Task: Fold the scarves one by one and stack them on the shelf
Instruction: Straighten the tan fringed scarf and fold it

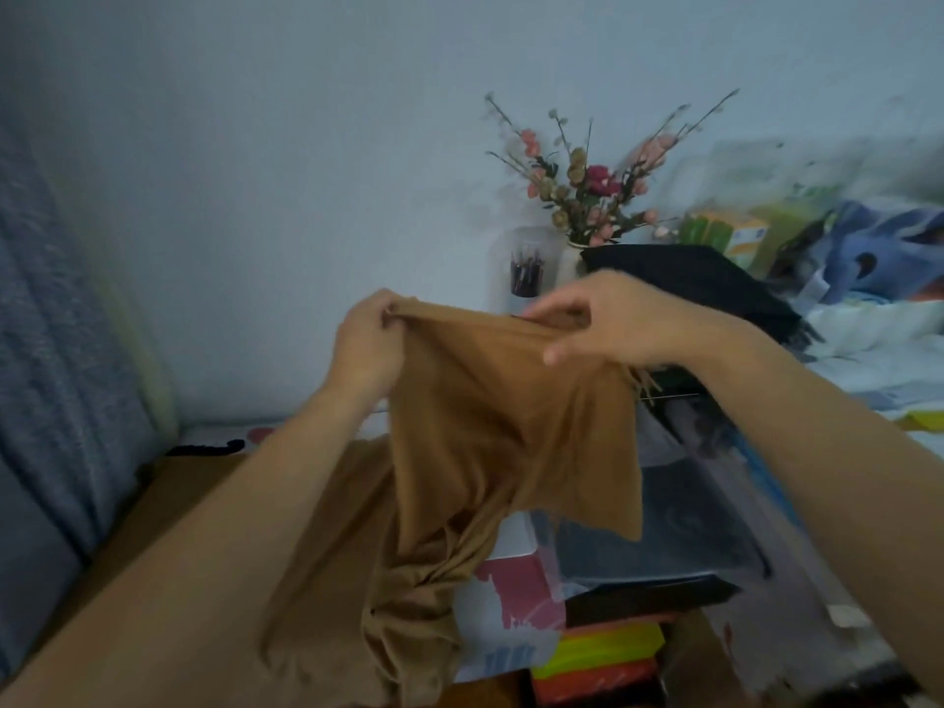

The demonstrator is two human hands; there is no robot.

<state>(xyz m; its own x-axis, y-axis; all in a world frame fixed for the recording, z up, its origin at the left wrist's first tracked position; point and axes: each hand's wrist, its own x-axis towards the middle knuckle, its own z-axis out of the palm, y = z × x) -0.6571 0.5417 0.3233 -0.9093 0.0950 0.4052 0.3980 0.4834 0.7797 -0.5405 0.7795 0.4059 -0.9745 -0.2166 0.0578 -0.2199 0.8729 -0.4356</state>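
A tan scarf (490,431) with a fringed end hangs in front of me, held up by its top edge. My left hand (365,344) pinches the edge at its left corner. My right hand (603,319) grips the same edge further right, fingers curled over the cloth. The scarf's lower part trails down in loose folds to the bottom of the view. A dark folded scarf (689,283) lies behind my right hand on a raised surface. The shelf itself cannot be made out clearly.
A vase of artificial flowers (587,196) and a clear pot of pens (526,273) stand by the wall. Dark cloth (664,534), boxes and bright folded items (597,651) lie below. Blue bedding (878,247) is at the right, a curtain (46,350) at the left.
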